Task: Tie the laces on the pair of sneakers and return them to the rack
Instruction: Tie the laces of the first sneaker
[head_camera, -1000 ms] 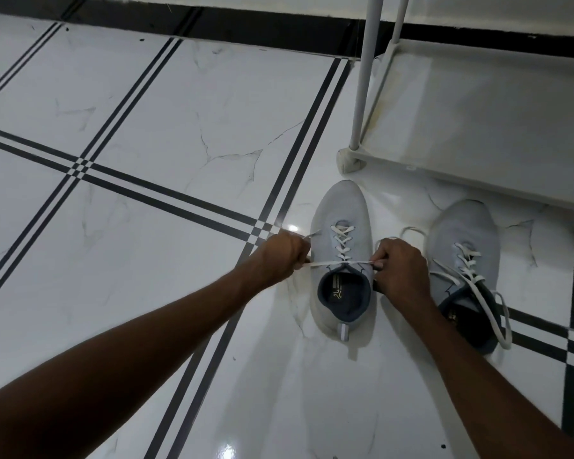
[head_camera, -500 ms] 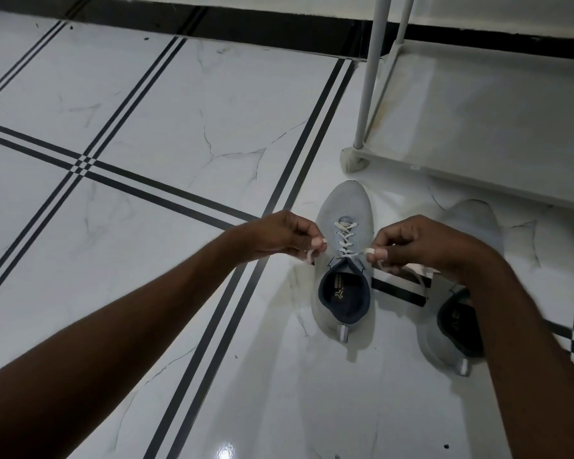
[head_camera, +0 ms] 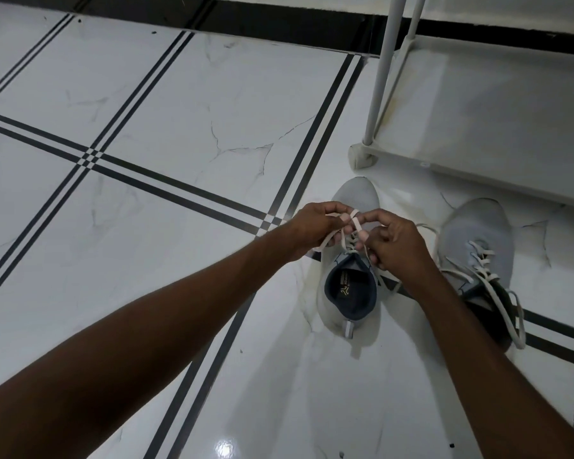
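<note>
Two grey sneakers stand on the tiled floor, toes pointing away from me. Over the left sneaker (head_camera: pixel 355 197), my left hand (head_camera: pixel 315 230) and my right hand (head_camera: pixel 395 243) meet, each pinching part of its white lace (head_camera: pixel 355 218). A small loop of that lace sticks up between my fingertips, and a loose end trails down to the left. The hands cover the sneaker's lacing. The right sneaker (head_camera: pixel 474 236) sits beside it, its white laces (head_camera: pixel 497 286) lying loose and hanging over its side.
The white shoe rack (head_camera: pixel 478 107) stands at the upper right, its bottom shelf bare, its corner post and foot (head_camera: pixel 362 159) just beyond the left sneaker's toe. The glossy white floor (head_camera: pixel 179 127) has black stripe lines; a dark skirting runs along the far wall.
My hands have come together from pulling the lace ends apart sideways. They now hold a small loop above the left sneaker's lacing. The right sneaker is uncovered again.
</note>
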